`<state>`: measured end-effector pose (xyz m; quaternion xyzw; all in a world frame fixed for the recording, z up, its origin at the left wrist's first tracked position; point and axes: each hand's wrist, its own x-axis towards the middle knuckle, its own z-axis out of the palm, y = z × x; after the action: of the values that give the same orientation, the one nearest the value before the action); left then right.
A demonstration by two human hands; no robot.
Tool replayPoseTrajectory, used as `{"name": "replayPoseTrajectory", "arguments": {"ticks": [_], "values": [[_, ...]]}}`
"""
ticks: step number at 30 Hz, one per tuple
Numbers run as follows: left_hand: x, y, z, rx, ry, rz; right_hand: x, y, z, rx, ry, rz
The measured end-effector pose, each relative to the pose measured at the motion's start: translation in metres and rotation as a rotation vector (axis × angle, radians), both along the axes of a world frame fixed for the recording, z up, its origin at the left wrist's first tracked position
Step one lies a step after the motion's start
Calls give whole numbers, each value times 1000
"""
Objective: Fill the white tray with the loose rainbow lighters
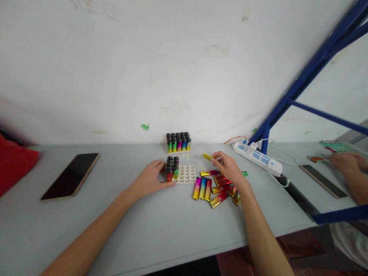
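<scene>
We have our left hand (151, 177) curved around the left end of the white tray (187, 177), thumb along its near edge, though we cannot tell whether it grips or only rests there. Our right hand (227, 165) pinches a gold lighter (207, 156) between thumb and fingers, raised just beyond the tray's far right corner, its gold end pointing left. The tray sits on the grey table (143, 226), with black-topped lighters (169, 170) upright in its left part and bare sockets to their right. Behind it stands a filled block of lighters (178, 142), near the wall (172, 84). Loose metallic lighters (220, 199) lie scattered beneath and beside our right hand, three of them side by side near the tray's right edge.

We judge the step in hand to be carrying one lighter at the tray. From this pose, placing it in a socket would call for turning it upright, lining up its base and keeping the tray steady, without knocking the lighters already standing
</scene>
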<state>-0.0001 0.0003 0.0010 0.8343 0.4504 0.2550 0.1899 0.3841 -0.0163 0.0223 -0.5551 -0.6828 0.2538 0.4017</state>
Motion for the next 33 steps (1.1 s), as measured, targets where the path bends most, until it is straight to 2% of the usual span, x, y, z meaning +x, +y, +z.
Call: {"name": "replayPoseTrajectory", "arguments": {"ticks": [4,8,13,18,21,25,29,33], "values": [[-1,1,-2,3,-7,10,-24,-2,9,30,367,-64],[-1,1,-3,10,-9,8,-52,-6,14,-26,677,-108],[-1,1,-2,11,-10,-4,-87,-16,18,-143,889,-43],[0,0,-3,4,-3,7,-108,-23,20,-267,821,130],[0,0,-4,8,-6,6,-114,-25,17,-303,719,159],[0,0,-3,5,-2,5,-121,-23,9,-344,645,115],[0,-1,-3,11,-11,-1,-125,-21,5,-250,536,29],[1,-1,-2,11,1,1,-126,-21,4,-187,443,-2]]}}
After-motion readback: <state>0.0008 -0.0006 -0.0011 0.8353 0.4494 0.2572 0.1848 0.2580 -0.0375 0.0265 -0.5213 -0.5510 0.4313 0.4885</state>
